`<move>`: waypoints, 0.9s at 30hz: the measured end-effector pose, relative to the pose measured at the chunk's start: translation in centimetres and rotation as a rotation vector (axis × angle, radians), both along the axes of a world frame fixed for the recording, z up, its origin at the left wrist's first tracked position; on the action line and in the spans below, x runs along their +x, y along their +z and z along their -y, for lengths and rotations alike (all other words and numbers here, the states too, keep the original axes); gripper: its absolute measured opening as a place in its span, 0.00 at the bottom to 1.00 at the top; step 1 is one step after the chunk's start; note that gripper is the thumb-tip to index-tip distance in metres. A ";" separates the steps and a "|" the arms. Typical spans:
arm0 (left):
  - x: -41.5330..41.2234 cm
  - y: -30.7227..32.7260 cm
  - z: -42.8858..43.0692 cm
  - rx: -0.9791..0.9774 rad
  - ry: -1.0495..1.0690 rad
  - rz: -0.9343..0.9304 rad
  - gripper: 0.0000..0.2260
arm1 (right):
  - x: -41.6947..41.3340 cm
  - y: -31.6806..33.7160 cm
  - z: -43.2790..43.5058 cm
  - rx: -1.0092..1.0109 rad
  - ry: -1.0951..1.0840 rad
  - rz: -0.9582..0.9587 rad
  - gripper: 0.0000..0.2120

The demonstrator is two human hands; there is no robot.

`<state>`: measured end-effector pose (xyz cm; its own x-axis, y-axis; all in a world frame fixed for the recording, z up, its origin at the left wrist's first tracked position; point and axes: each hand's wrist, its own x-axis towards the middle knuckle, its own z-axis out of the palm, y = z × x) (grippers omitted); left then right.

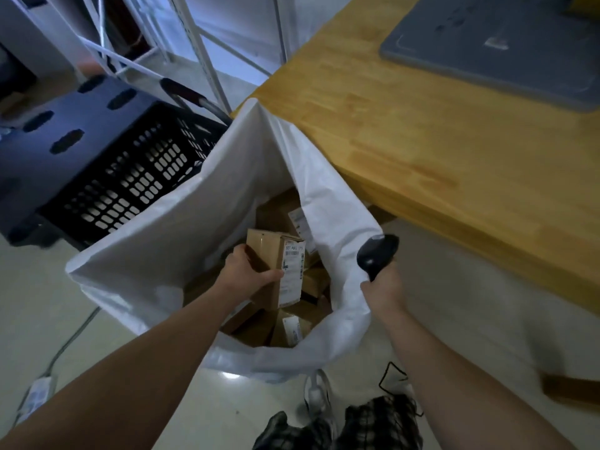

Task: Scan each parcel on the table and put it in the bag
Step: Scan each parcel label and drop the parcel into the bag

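A large white bag (pixel 181 222) stands open on the floor beside the wooden table (pixel 438 131). Inside the bag's mouth my left hand (pixel 246 271) grips a brown cardboard parcel (pixel 279 254) with a white label on its side. Several more brown parcels (pixel 289 329) lie below it in the bag. My right hand (pixel 384 284) grips a black handheld scanner (pixel 376 251) and pinches the bag's right rim with it, holding the mouth open.
A black perforated crate (pixel 136 177) on a dark cart stands left of the bag. A grey mat (pixel 500 50) lies on the table's far part. White shelving rises behind. A power strip (pixel 37 394) and cable lie on the floor at lower left.
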<state>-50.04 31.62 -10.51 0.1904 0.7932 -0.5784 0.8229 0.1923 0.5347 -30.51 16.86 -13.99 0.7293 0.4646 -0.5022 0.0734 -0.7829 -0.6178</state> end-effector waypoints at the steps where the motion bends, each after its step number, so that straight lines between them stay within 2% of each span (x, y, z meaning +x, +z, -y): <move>1: 0.3 -0.1 -0.1 0.004 -0.024 -0.032 0.44 | 0.2 0.4 0.5 0.034 -0.025 0.071 0.27; 5: 2.2 0.1 -0.1 -0.030 -0.105 -0.067 0.44 | 1.4 1.4 4.6 0.200 -0.320 0.183 0.19; 7: 3.4 0.1 0.0 -0.072 -0.129 -0.058 0.44 | 2.1 1.7 6.4 0.241 -0.381 0.189 0.14; 12: 7.2 -0.4 1.0 -0.251 -0.095 0.131 0.34 | 3.1 3.3 6.5 0.302 -0.355 0.232 0.15; 15: 9.2 -0.6 1.8 -0.308 -0.137 0.156 0.34 | 3.0 3.2 6.4 0.298 -0.342 0.262 0.16; 18: 10.4 -0.8 2.3 -0.290 -0.339 0.049 0.35 | 2.9 3.2 6.2 0.267 -0.328 0.267 0.22; 20: 10.7 -0.9 2.2 -0.230 -0.411 0.006 0.33 | 2.9 3.2 6.2 0.240 -0.296 0.263 0.23; 27: 10.9 0.6 1.4 -0.049 -0.426 -0.021 0.24 | 2.9 2.3 5.1 0.149 -0.181 0.193 0.25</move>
